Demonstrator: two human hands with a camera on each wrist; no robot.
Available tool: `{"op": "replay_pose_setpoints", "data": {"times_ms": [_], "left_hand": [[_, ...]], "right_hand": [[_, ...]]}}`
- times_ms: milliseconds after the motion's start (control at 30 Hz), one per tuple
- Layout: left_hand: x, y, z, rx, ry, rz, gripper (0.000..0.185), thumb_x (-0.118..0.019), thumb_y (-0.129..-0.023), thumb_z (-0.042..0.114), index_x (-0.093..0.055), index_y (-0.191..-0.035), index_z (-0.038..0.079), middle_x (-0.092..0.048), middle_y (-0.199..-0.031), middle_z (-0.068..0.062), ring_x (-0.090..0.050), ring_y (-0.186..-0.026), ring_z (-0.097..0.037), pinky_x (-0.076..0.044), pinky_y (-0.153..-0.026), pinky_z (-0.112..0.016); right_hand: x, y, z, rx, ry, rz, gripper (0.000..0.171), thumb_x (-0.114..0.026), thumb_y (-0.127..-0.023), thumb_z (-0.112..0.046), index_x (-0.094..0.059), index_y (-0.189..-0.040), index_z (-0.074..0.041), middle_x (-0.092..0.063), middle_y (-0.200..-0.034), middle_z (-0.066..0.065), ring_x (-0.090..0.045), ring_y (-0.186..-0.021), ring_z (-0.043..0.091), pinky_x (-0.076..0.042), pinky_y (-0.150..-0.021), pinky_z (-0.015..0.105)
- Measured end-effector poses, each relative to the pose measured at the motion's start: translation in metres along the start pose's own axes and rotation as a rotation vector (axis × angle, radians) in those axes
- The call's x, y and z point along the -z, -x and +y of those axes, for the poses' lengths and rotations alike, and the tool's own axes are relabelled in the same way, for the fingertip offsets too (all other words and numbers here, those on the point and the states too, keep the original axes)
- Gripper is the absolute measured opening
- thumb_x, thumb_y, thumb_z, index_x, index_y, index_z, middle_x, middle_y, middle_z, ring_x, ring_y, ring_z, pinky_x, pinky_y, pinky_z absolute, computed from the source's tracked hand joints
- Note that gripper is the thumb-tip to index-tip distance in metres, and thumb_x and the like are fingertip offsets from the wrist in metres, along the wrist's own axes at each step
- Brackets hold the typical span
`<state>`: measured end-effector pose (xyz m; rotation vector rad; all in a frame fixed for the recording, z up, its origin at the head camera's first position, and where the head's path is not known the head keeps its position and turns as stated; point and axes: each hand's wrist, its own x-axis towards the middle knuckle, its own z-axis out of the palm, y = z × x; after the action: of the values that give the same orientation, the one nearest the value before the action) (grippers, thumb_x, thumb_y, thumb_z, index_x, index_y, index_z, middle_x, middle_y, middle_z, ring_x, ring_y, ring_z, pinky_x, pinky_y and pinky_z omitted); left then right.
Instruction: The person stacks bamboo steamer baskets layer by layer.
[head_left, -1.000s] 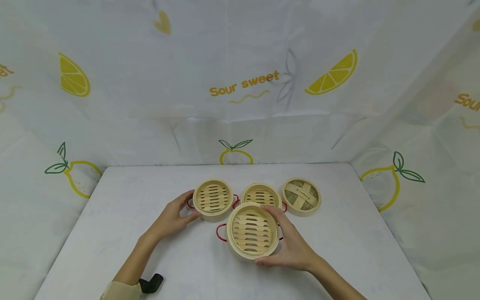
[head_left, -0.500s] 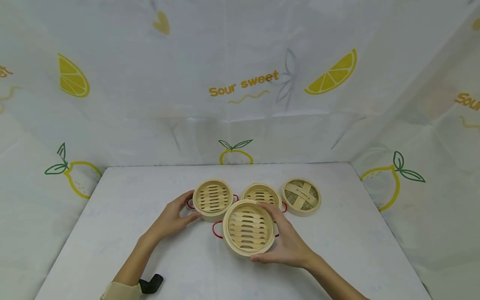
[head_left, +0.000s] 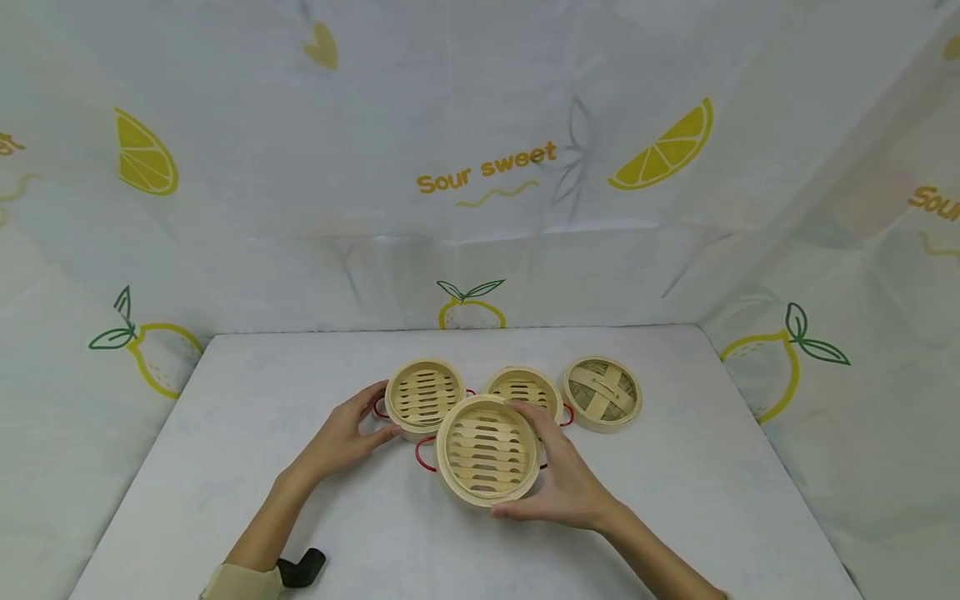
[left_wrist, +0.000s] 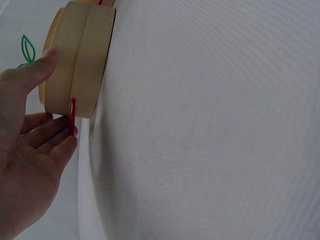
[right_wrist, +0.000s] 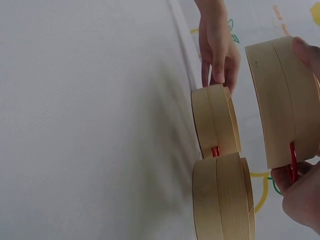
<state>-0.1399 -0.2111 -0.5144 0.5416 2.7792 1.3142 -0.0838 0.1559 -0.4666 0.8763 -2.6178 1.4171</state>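
Note:
My right hand (head_left: 564,483) grips a round bamboo steamer basket (head_left: 487,450) by its side, thumb near and fingers far. In the right wrist view this raised basket (right_wrist: 277,100) is off the table, a red handle by my fingers. My left hand (head_left: 351,429) holds a second steamer basket (head_left: 426,396) standing on the table. The left wrist view shows my thumb on its wall (left_wrist: 75,65) and fingers around its red handle (left_wrist: 73,117). A third steamer basket (head_left: 525,385) stands just right of it, partly hidden behind the raised one.
A woven bamboo lid (head_left: 603,393) lies right of the baskets. The white table (head_left: 675,500) meets a lemon-printed sheet (head_left: 360,275) at its back and sides. A black object (head_left: 302,568) sits by the left sleeve (head_left: 243,582).
My right hand has carried its steamer basket left and slightly farther from me, so it now overlaps the left basket's edge in the head view. My left hand has stayed in place.

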Motion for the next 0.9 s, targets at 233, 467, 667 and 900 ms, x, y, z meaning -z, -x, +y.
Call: {"op": "replay_pose_setpoints", "data": {"times_ms": [233,467,667,900], "left_hand": [[0.000,0.001,-0.001,-0.005,0.002,-0.002,0.083,-0.088,-0.094,0.024,-0.046,-0.160,-0.004,-0.057,-0.160,-0.023,-0.055,-0.151,-0.041,-0.051,-0.124,-0.048],[0.000,0.000,-0.001,-0.012,-0.001,-0.004,0.083,-0.088,-0.094,0.025,-0.046,-0.160,-0.002,-0.056,-0.161,-0.022,-0.054,-0.151,-0.041,-0.051,-0.124,-0.049],[0.001,0.001,0.000,-0.024,-0.001,-0.001,0.084,-0.088,-0.093,0.025,-0.046,-0.159,-0.005,-0.057,-0.160,-0.023,-0.055,-0.150,-0.042,-0.051,-0.123,-0.049],[0.001,0.002,0.001,-0.030,0.003,-0.001,0.083,-0.088,-0.093,0.022,-0.046,-0.159,-0.006,-0.056,-0.160,-0.025,-0.055,-0.150,-0.043,-0.051,-0.123,-0.050]], "right_hand": [[-0.006,-0.007,0.002,0.019,-0.028,-0.004,0.125,-0.106,-0.063,-0.048,-0.037,-0.165,-0.029,-0.052,-0.159,-0.003,-0.052,-0.147,0.019,-0.049,-0.126,0.042],[-0.008,-0.013,-0.003,0.008,-0.046,-0.013,0.125,-0.107,-0.063,-0.045,-0.037,-0.165,-0.029,-0.051,-0.160,-0.003,-0.052,-0.147,0.018,-0.049,-0.127,0.040],[-0.010,-0.016,-0.002,0.026,-0.046,-0.009,0.125,-0.107,-0.063,-0.046,-0.037,-0.165,-0.027,-0.051,-0.159,-0.001,-0.051,-0.145,0.019,-0.049,-0.126,0.042],[-0.012,-0.019,-0.002,0.015,-0.037,-0.013,0.126,-0.107,-0.063,-0.045,-0.036,-0.166,-0.027,-0.050,-0.160,-0.001,-0.051,-0.147,0.020,-0.052,-0.124,0.048]]}}
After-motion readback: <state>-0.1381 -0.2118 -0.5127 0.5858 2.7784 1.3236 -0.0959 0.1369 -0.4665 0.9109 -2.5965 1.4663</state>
